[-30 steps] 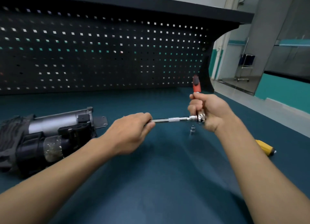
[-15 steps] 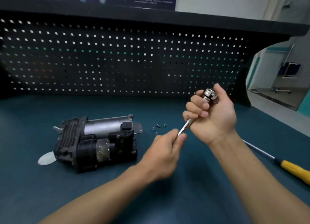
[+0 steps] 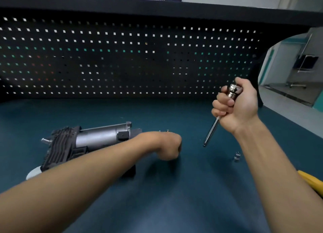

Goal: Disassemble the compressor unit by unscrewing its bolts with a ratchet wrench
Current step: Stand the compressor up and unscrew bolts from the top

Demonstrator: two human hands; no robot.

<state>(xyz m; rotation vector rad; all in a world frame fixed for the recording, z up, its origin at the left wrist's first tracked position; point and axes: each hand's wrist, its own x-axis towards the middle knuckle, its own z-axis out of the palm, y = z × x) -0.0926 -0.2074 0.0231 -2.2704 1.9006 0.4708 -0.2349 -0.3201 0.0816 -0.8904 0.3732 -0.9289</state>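
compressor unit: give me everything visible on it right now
The compressor unit lies on its side on the teal bench top, left of centre. Left end: black ribbed housing with a short metal stub. Middle: smooth silver cylinder, seemingly bare metal, carrying a black block; a grey flange caps the right end. The left forearm crosses in front, hiding its lower part; contact cannot be judged.

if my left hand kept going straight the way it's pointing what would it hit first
Probably the shaft of the ratchet wrench that the right hand grips, though depth is unclear and the left hand may pass under it.
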